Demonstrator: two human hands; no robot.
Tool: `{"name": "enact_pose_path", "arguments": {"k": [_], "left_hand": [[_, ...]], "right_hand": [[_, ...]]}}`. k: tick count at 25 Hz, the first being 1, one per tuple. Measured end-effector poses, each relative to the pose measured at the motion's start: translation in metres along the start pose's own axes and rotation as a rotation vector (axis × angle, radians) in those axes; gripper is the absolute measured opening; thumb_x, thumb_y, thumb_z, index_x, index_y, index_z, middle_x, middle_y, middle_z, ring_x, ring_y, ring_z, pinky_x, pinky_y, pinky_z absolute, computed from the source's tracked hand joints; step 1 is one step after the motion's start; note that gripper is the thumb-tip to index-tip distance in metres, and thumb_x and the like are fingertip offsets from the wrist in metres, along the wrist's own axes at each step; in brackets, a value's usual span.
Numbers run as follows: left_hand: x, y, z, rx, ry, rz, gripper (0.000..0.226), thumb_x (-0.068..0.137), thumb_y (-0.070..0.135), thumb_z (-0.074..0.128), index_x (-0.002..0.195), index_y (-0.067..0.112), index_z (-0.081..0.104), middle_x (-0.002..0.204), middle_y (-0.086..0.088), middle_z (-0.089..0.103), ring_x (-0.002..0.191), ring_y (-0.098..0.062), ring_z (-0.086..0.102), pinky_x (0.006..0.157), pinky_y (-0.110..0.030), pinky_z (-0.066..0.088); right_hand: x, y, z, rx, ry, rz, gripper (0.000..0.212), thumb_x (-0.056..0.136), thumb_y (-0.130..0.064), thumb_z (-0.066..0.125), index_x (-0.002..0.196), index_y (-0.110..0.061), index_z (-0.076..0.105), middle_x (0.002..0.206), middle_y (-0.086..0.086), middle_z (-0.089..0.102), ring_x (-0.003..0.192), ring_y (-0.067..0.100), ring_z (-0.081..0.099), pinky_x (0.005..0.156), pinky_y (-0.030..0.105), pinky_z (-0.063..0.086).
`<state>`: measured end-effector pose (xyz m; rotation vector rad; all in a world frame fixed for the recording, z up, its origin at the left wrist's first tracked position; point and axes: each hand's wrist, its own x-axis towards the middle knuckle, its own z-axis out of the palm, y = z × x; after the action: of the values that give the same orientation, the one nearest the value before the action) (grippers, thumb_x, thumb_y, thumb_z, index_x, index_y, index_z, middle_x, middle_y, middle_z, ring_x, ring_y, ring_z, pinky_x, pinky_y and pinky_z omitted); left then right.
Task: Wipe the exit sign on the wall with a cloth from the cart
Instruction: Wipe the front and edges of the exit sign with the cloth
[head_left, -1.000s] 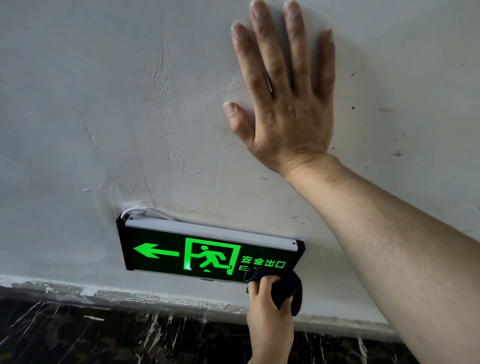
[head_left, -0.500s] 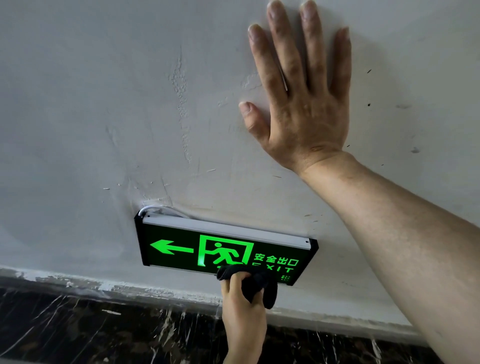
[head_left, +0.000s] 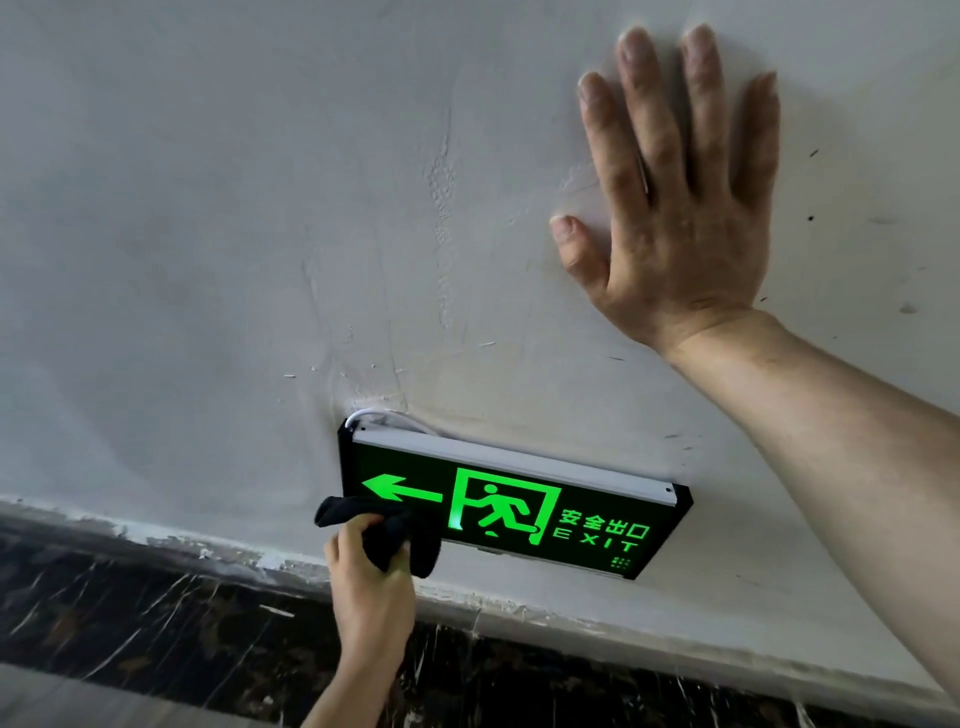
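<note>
A black exit sign (head_left: 524, 506) with a glowing green arrow, running figure and EXIT lettering is mounted low on the grey wall (head_left: 208, 234). My left hand (head_left: 371, 587) reaches up from below, shut on a bunched black cloth (head_left: 397, 538). The cloth presses against the sign's lower left part, just under the arrow, and covers that corner. My right hand (head_left: 675, 223) lies flat on the wall above and to the right of the sign, fingers spread, holding nothing.
A white cable (head_left: 374, 415) loops out of the wall at the sign's top left corner. Below the sign runs a chipped plaster edge, then a dark marble skirting (head_left: 156, 623) with white veins.
My left hand has slid the cloth leftward along the sign's lower edge, from the EXIT lettering to under the arrow. My right hand stays flat on the wall.
</note>
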<state>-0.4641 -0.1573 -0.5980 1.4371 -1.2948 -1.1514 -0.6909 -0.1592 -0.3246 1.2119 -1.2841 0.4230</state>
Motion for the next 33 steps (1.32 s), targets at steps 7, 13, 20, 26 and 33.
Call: {"name": "enact_pose_path", "arguments": {"k": [7, 13, 20, 26, 33], "left_hand": [[0.011, 0.0, -0.014, -0.166, 0.089, 0.021, 0.036, 0.084, 0.014, 0.069, 0.105, 0.039, 0.054, 0.109, 0.009, 0.053, 0.098, -0.007, 0.055, 0.084, -0.035, 0.045], [0.008, 0.022, -0.01, -0.241, 0.107, 0.091, 0.037, 0.083, 0.018, 0.067, 0.109, 0.042, 0.054, 0.117, 0.007, 0.049, 0.093, 0.012, 0.054, 0.075, -0.02, 0.042], [-0.027, 0.043, 0.03, -0.146, -0.022, 0.131, 0.049, 0.075, 0.005, 0.075, 0.105, 0.036, 0.052, 0.118, 0.001, 0.038, 0.091, -0.008, 0.054, 0.057, -0.007, 0.048], [-0.085, 0.054, 0.09, -0.138, -0.194, 0.109, 0.055, 0.076, 0.006, 0.077, 0.104, 0.043, 0.048, 0.123, 0.004, 0.033, 0.099, -0.013, 0.055, 0.075, -0.008, 0.048], [-0.14, 0.055, 0.143, -0.073, -0.348, 0.171, 0.044, 0.081, 0.013, 0.072, 0.11, 0.042, 0.058, 0.12, 0.012, 0.042, 0.095, 0.011, 0.049, 0.07, 0.005, 0.036]], "right_hand": [[-0.001, 0.0, -0.004, -0.004, -0.009, -0.002, 0.066, 0.095, -0.051, 0.037, 0.149, -0.015, 0.031, 0.153, 0.012, 0.036, 0.139, 0.039, 0.028, 0.112, 0.061, 0.016], [0.001, 0.0, -0.005, 0.0, -0.01, 0.006, 0.064, 0.095, -0.05, 0.038, 0.148, -0.015, 0.034, 0.152, 0.011, 0.038, 0.139, 0.039, 0.031, 0.111, 0.061, 0.017], [0.002, 0.0, -0.006, 0.02, -0.022, 0.013, 0.064, 0.095, -0.05, 0.039, 0.149, -0.016, 0.033, 0.153, 0.01, 0.037, 0.14, 0.039, 0.03, 0.112, 0.061, 0.017], [0.001, 0.001, -0.008, 0.037, -0.028, 0.016, 0.063, 0.095, -0.05, 0.038, 0.148, -0.015, 0.036, 0.152, 0.009, 0.038, 0.14, 0.038, 0.031, 0.112, 0.061, 0.016], [0.002, 0.0, -0.012, 0.06, -0.055, 0.022, 0.063, 0.094, -0.049, 0.041, 0.146, -0.016, 0.038, 0.151, 0.009, 0.04, 0.139, 0.037, 0.033, 0.112, 0.06, 0.016]]}}
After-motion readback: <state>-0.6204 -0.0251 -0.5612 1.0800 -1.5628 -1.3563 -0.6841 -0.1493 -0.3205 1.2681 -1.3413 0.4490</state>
